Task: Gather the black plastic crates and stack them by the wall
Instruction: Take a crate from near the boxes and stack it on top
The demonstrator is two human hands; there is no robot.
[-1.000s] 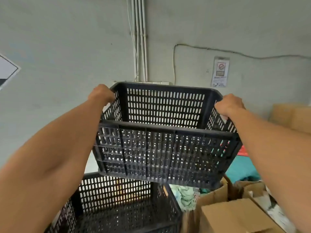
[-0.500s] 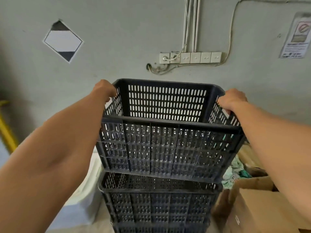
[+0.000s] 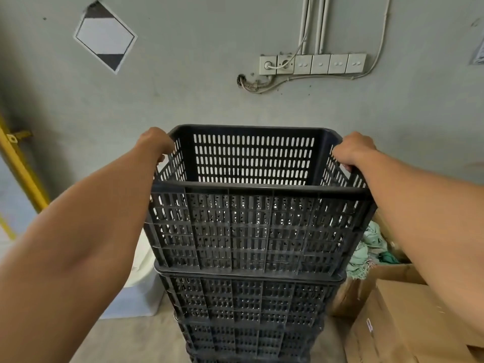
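A black slotted plastic crate sits on top of a stack of black crates right in front of the grey wall. My left hand grips its left rim near the far corner. My right hand grips its right rim near the far corner. The crate is empty and its base meets the rim of the crate below. The bottom of the stack runs out of view.
Cardboard boxes with green cloth stand close on the right. A white container sits left of the stack. A yellow rail slants at the far left. Sockets and cables hang on the wall above.
The crate in my hands has come down from above the stack onto the top crate. The view has tilted down and shifted left.
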